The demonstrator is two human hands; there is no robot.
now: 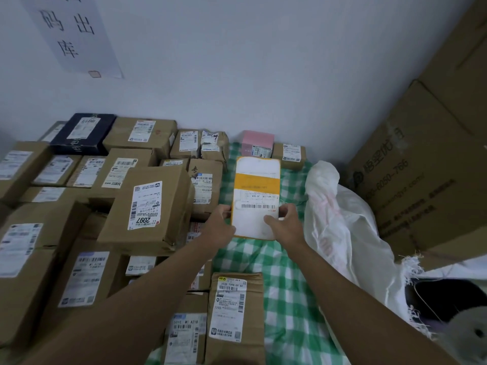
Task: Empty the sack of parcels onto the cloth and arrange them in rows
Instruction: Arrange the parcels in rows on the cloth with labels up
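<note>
Parcels: a mass of brown cardboard boxes with white shipping labels (147,206) fills the left half of the frame, packed edge to edge, some stacked. Largest items otherwise: tall brown cardboard cartons with dark printing (427,185) along the right edge. White woven plastic sack (340,222) lies crumpled at centre right, touching the cartons; its frayed open mouth (442,296) sits at lower right. Green-and-white checked cloth (284,285) runs as a strip from lower centre to the wall, between boxes and sack. White paper sheet with large black characters (73,32) hangs on the wall, upper left. Dark navy box with a white label (84,133) sits in the back row, upper left of the pile. One brown box with a long white label (235,312) lies on the cloth at lower centre. Flat white mailer with a yellow band and barcode (257,191) is at frame centre over the cloth, near edge held by both hands. Left hand (220,227) grips its lower left corner, fingers curled under. Right hand (286,225) grips its lower right corner, thumb on top. Small pink box (257,139) stands against the wall just beyond the mailer.
</note>
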